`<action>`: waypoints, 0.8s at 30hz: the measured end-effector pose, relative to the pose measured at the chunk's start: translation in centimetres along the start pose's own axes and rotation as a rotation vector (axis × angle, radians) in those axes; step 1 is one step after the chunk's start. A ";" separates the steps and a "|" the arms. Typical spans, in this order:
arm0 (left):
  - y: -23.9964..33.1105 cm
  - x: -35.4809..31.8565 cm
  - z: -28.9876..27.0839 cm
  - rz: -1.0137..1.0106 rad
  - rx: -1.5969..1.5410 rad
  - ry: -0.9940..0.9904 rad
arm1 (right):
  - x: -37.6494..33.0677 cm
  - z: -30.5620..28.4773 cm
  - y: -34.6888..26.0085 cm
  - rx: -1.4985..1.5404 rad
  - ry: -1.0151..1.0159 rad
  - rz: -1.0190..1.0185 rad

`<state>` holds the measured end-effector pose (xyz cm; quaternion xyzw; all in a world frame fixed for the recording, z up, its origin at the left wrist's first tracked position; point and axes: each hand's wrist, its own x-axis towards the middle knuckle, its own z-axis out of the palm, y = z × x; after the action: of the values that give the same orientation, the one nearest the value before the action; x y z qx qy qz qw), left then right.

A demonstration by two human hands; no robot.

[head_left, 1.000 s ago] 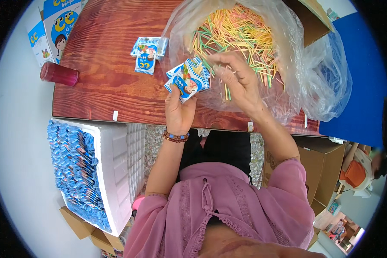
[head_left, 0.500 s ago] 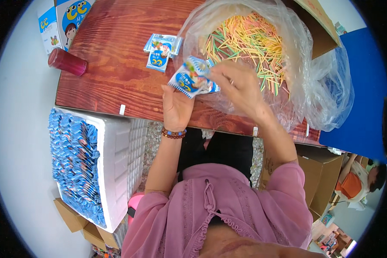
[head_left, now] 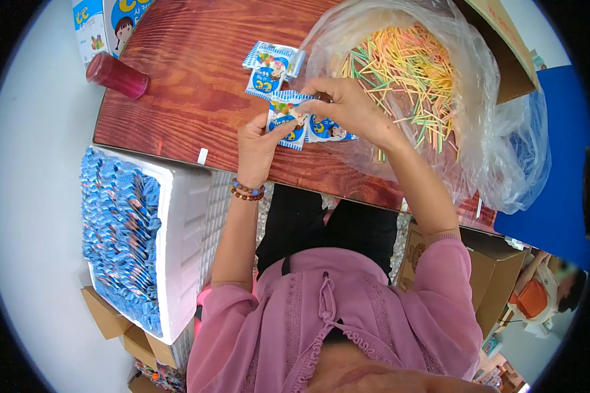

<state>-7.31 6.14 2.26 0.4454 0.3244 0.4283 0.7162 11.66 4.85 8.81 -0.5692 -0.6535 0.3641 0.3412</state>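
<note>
Hands meet over the wooden table (head_left: 196,92): the left hand (head_left: 259,141) pinches a small blue-and-white packet (head_left: 286,118) from below, the right hand (head_left: 347,108) grips its top edge. More packets (head_left: 269,69) lie just beyond the fingers; a clear bag of coloured sticks (head_left: 406,72) sits behind the right hand

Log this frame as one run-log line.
left hand: holds blue packet | right hand: pinches packet top | behind: clear bag of coloured sticks | surface: wooden table
</note>
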 end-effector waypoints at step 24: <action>-1.9 1.2 1.9 0.361 1.182 0.167 | -3.5 -2.3 4.6 -0.457 0.145 0.012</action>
<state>-4.55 6.04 1.14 0.7793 0.4812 0.3238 0.2371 16.33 1.94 5.92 -0.6602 -0.6893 0.1668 0.2474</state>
